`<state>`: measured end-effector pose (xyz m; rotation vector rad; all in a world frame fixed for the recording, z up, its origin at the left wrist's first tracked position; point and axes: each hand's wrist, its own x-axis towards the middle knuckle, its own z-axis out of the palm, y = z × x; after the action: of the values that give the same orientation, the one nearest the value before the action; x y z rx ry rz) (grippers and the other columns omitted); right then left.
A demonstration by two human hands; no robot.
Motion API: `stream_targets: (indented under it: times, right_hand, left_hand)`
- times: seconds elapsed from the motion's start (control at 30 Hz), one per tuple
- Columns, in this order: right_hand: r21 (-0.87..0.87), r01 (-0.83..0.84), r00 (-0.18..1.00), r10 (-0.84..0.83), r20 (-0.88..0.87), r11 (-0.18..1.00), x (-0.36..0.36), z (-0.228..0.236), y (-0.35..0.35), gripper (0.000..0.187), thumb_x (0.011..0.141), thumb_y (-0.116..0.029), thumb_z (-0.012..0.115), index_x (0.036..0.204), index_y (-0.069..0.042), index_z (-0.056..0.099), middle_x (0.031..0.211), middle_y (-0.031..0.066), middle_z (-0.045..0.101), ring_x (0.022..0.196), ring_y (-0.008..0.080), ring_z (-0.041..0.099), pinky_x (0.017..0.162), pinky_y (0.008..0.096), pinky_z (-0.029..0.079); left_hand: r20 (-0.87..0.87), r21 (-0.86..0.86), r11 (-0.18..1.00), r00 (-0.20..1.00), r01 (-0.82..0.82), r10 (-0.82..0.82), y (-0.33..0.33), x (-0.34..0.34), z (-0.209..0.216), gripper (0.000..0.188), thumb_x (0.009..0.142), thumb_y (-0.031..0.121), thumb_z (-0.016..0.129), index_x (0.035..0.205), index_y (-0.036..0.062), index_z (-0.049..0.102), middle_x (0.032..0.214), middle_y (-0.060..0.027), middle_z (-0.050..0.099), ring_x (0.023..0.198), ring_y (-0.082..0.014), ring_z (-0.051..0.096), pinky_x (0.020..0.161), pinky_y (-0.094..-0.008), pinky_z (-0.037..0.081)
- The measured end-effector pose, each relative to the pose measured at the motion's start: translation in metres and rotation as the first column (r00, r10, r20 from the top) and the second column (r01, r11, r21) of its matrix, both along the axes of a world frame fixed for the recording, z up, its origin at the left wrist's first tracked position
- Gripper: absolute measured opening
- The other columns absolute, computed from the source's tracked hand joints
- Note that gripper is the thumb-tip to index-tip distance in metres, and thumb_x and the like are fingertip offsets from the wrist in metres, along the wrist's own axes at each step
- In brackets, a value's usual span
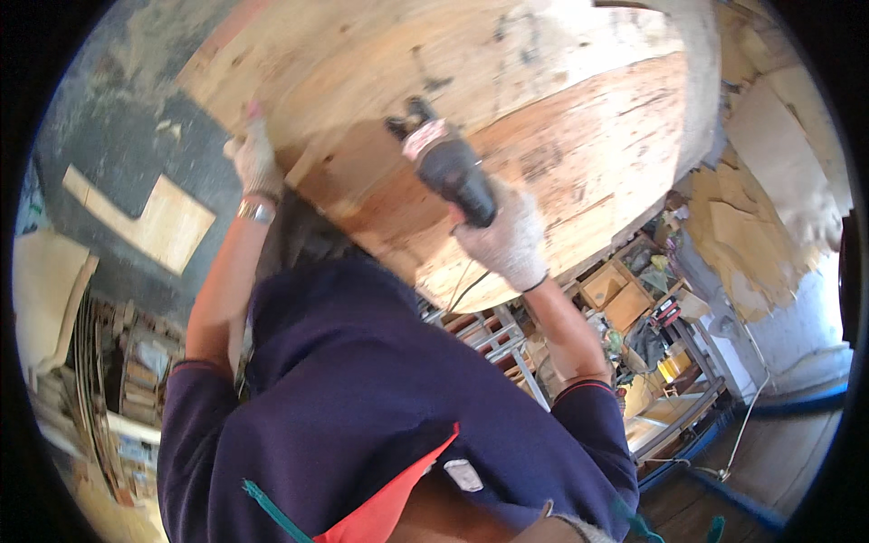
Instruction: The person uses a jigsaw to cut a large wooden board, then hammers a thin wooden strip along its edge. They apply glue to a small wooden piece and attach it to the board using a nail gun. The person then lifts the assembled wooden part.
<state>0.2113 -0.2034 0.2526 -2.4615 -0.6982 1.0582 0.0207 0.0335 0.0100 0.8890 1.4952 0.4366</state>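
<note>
Right up close in the head view it's the person's dark navy shirt (362, 353), filling the lower middle, with a red strip (398, 502) crossing the front. Beyond it, the right grip (507, 237), in a pale glove, is wrapped around a dark handheld power tool (450, 176), and there's the tool over the big wooden board (579, 136), its head pointing up and left; blur hides whether it's touching the wood. Across to the left grip (253, 167), also gloved, at the board's left edge: how far those fingers close around it, I can't tell. A metallic band (256, 211) circles that wrist. Just left of there, an L-shaped pale wood piece (172, 231) lies on a dark grey surface (118, 136), apart from the board. Over on the right, a wooden box (615, 294) sits amid clutter, below torn brown sheets (738, 231).
</note>
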Motion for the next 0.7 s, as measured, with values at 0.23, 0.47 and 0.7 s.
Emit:
stream_targets:
  times: [0.23, 0.47, 0.7]
  right_hand:
    - [-0.073, -0.043, 0.997, 0.039, -0.063, 0.996, 0.009, 0.005, 0.009, 0.041, 0.069, -0.026, 0.075, 0.098, 0.001, 0.065, 0.089, 0.0255, 0.069, 0.089, 0.0428, 0.069, 0.078, 0.0485, 0.056]
    - [-0.004, -0.048, 0.997, 0.048, -0.066, 0.999, 0.009, 0.006, 0.003, 0.034, 0.072, -0.026, 0.072, 0.093, 0.000, 0.068, 0.084, 0.0261, 0.070, 0.088, 0.0418, 0.071, 0.080, 0.0501, 0.057]
    - [0.061, -0.052, 0.999, 0.052, 0.001, 0.997, -0.018, -0.007, -0.008, 0.031, 0.073, -0.026, 0.070, 0.094, -0.004, 0.072, 0.086, 0.0238, 0.071, 0.085, 0.0405, 0.071, 0.078, 0.0467, 0.058]
  left_hand:
    - [0.129, -0.060, 0.998, 0.992, 0.009, -0.001, 0.000, -0.008, -0.002, 0.051, 0.099, 0.047, 0.068, 0.119, -0.0004, 0.065, 0.115, -0.0063, 0.066, 0.103, -0.0155, 0.060, 0.090, -0.0360, 0.052]
    - [0.230, -0.030, 0.988, 0.963, 0.148, -0.138, 0.000, -0.009, 0.020, 0.067, 0.106, 0.044, 0.053, 0.157, 0.0034, 0.037, 0.156, -0.0110, 0.046, 0.134, -0.0258, 0.053, 0.110, -0.0421, 0.046]
    - [0.229, -0.010, 0.983, 0.957, 0.186, -0.179, -0.007, -0.027, 0.006, 0.075, 0.104, 0.055, 0.047, 0.161, 0.0090, 0.031, 0.162, -0.0087, 0.038, 0.141, -0.0319, 0.045, 0.116, -0.0506, 0.038]
